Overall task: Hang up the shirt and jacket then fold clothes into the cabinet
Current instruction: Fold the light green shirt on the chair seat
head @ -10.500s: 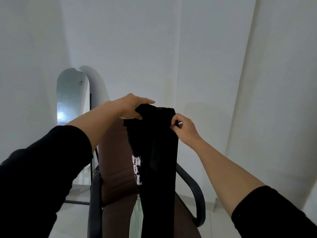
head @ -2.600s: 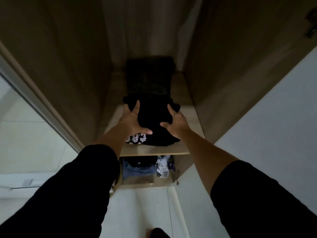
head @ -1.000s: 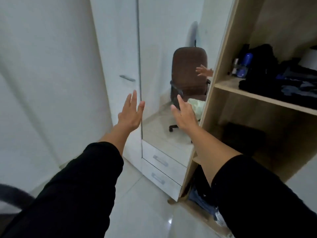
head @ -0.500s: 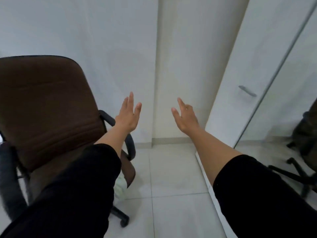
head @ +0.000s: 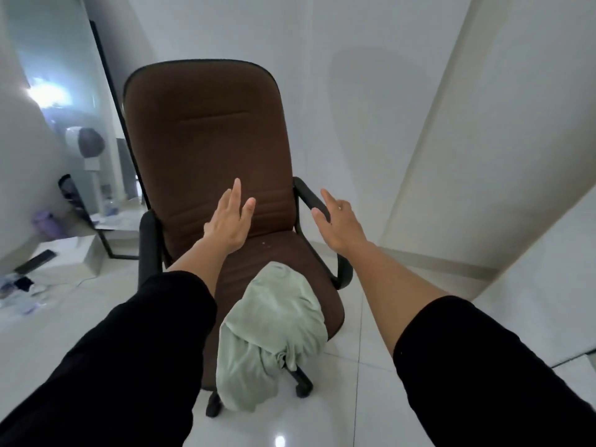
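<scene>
white walls (head: pixel 371 91), glossy tile floor (head: pixel 354 398), brown chair (head: pixel 206 150)

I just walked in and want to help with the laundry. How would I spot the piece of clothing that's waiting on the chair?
Find the brown padded office chair with black armrests, standing against the white wall. On the front edge of its seat lies a crumpled pale green cloth garment, spilling over toward the tiled floor. It is the only light, soft thing on the dark chair, below the two empty hands.

A garment (head: pixel 271 333) hangs over the chair (head: pixel 206 150) seat's front edge.
</scene>
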{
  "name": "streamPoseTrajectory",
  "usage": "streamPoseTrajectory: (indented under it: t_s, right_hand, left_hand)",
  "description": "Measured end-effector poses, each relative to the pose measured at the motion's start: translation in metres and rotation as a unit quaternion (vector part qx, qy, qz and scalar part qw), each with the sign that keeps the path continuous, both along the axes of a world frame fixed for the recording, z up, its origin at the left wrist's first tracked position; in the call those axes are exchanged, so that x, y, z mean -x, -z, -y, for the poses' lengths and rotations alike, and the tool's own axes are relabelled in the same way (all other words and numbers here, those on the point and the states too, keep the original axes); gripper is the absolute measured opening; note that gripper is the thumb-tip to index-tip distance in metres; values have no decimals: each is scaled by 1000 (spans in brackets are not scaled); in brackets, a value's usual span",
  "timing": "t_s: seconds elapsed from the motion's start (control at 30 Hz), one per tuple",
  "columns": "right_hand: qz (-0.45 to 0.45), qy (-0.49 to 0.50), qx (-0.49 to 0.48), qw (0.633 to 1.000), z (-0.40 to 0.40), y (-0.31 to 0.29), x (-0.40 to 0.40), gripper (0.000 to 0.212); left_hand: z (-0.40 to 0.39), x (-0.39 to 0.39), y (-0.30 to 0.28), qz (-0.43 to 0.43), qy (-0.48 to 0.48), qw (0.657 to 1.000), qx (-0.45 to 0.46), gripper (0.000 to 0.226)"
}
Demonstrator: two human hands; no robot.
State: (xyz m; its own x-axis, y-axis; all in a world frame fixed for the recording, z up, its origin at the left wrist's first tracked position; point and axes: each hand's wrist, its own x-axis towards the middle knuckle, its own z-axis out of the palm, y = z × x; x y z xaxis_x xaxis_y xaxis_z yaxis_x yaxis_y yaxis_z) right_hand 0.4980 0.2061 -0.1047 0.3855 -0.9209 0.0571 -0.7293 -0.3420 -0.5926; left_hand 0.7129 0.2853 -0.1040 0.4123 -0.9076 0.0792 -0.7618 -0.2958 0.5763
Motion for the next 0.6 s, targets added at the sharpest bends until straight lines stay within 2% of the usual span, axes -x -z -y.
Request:
streamPoseTrajectory:
  t_s: [0.33,0.6]
  right_hand:
    - [-88,-48,-113,989,73,121,-30,58]
    - [-152,-111,-210,959,141,220,-52,68]
  left_hand:
    - [55,-19,127,-47,4,985,-168,62]
    - [112,-22,223,-96,-31,957,-271,64]
